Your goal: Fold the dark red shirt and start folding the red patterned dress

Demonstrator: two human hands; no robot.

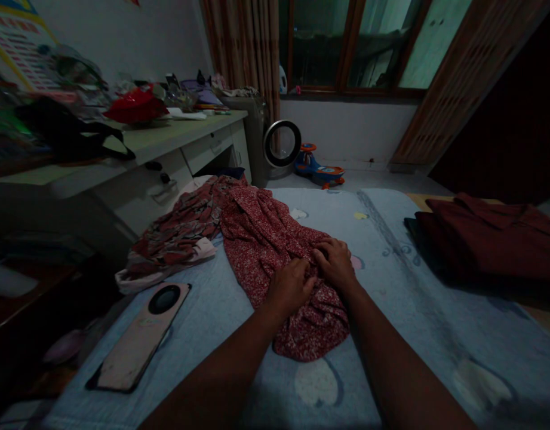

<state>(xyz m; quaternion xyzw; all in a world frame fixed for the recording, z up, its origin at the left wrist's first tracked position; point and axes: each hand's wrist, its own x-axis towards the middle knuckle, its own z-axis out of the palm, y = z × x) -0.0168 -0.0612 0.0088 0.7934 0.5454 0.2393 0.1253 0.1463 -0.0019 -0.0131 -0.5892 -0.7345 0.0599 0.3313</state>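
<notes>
A red garment with a small white print [261, 239] lies crumpled on the light blue bedspread [382, 334]. My left hand [290, 285] rests on its middle, fingers bent and closed on the cloth. Close beside it, my right hand [334, 261] has its fingers curled into the fabric near the garment's right edge. The fingertips of both hands are partly hidden in the folds. Touching the garment's far left side is a heap of reddish patterned clothes [185, 221]. A phone with a round camera ring [140, 340] lies to the left of my arms.
Folded dark red clothes [503, 239] are stacked at the right of the bed. A cluttered desk [167, 149] runs along the left wall. Beyond the bed stand a washing machine with its round door open [282, 143] and a blue and orange ride-on toy [317, 170].
</notes>
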